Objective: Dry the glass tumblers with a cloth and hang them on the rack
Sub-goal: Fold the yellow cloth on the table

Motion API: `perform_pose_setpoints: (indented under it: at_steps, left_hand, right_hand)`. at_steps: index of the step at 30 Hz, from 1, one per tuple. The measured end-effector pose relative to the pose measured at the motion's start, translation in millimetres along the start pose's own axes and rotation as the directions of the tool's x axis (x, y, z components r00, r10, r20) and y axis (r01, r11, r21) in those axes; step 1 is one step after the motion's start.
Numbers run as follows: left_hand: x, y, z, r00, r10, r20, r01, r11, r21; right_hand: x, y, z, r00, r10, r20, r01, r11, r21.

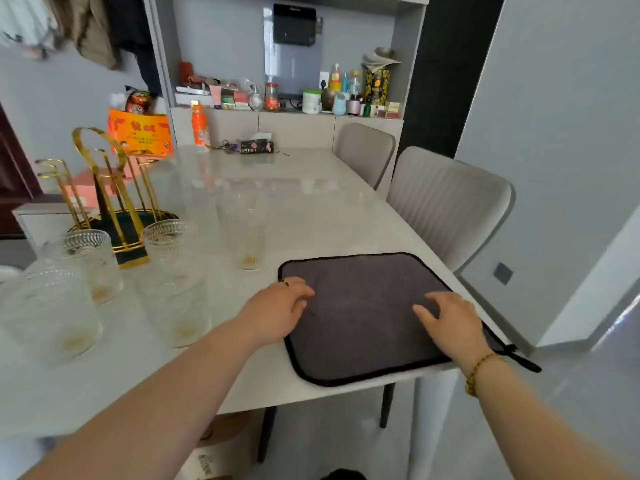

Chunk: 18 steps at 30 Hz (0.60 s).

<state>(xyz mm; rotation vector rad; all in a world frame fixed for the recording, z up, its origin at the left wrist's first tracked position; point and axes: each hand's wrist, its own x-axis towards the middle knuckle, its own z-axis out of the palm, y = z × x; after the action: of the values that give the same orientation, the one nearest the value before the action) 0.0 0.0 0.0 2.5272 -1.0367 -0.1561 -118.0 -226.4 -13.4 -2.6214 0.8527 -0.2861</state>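
lying flat, the cloth reaches both edges of the table's near right corner. left hand and right hand rest on it, fingers loose, gripping nothing. tumblers stand upright leftward.

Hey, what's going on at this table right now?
A person has both hands on a grey cloth that lies spread flat at the near right corner of the white table. The left hand rests on its left edge and the right hand on its right side. Several glass tumblers stand upright to the left, and neither hand touches one. The gold rack behind them has nothing hanging on it, so no drying has begun.
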Motion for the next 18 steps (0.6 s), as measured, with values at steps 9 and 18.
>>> perform_pose_setpoints:
  at_steps: [9, 18]
  left_hand:
    - [44, -15, 20, 0.986, -0.139, 0.096, 0.121, 0.977, 0.176]
    - [43, -12, 35, 0.993, -0.117, -0.018, 0.117, 0.935, 0.335]
  right_hand:
    - [62, 19, -9, 0.979, 0.204, 0.027, -0.203, 0.978, -0.049]
    - [130, 11, 9, 0.996, -0.068, -0.06, 0.05, 0.963, -0.264]
